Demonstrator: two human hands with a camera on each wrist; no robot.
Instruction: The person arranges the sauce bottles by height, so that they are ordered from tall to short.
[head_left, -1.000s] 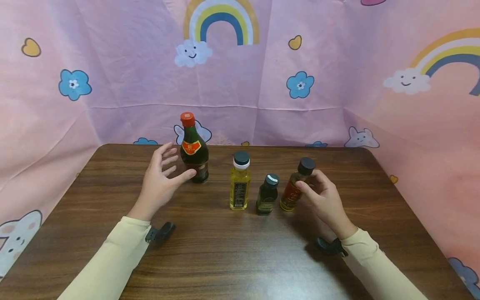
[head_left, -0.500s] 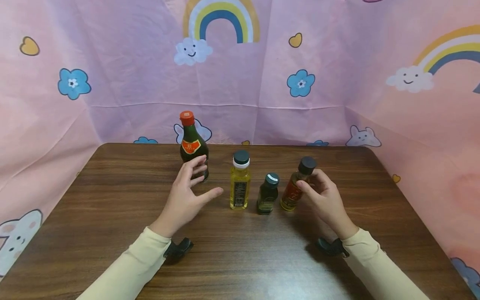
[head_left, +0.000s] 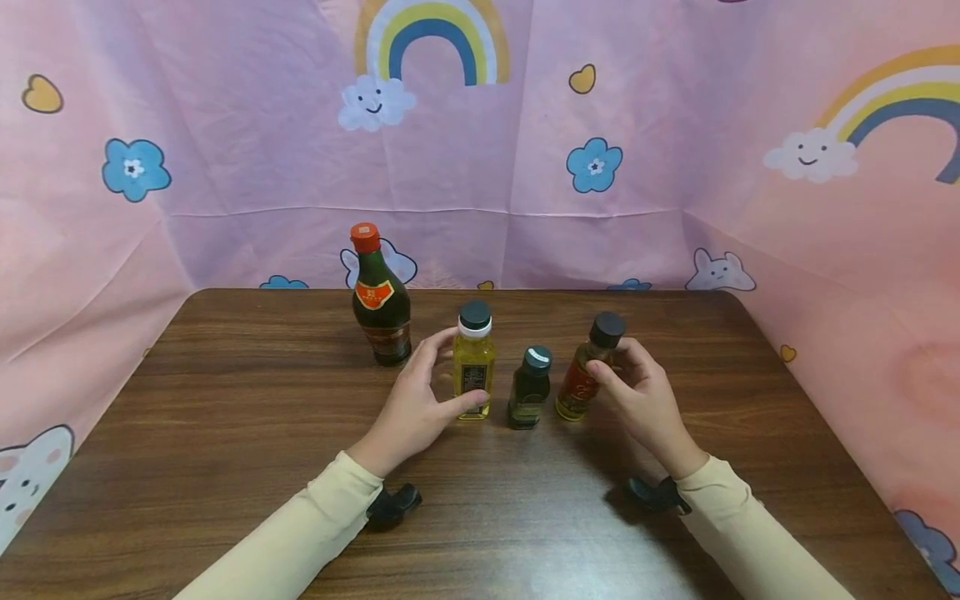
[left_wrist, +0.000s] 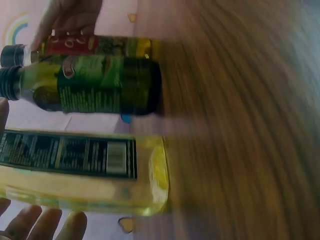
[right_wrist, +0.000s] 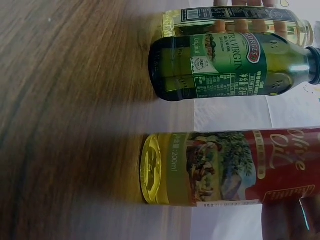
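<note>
My left hand (head_left: 416,408) is spread around the tall bottle of yellow oil (head_left: 474,354), thumb in front and fingers on its far left side. In the left wrist view the fingertips (left_wrist: 72,227) lie close along that oil bottle; firm contact is not plain. My right hand (head_left: 648,404) holds a red-labelled olive oil bottle (head_left: 579,387) with a black cap, thumb on the near side. Between these two stands a small dark green olive oil bottle (head_left: 529,392), which neither hand touches. Its green label shows in the right wrist view.
A dark green bottle with a red cap (head_left: 383,308) stands farther back on the left. All bottles are upright on the brown wooden table (head_left: 487,525). Pink patterned cloth (head_left: 450,175) hangs behind and at the sides.
My left hand has moved right, from beside the red-capped bottle to around the yellow oil bottle. The right hand stays at the red-labelled bottle. The bottles keep their places.
</note>
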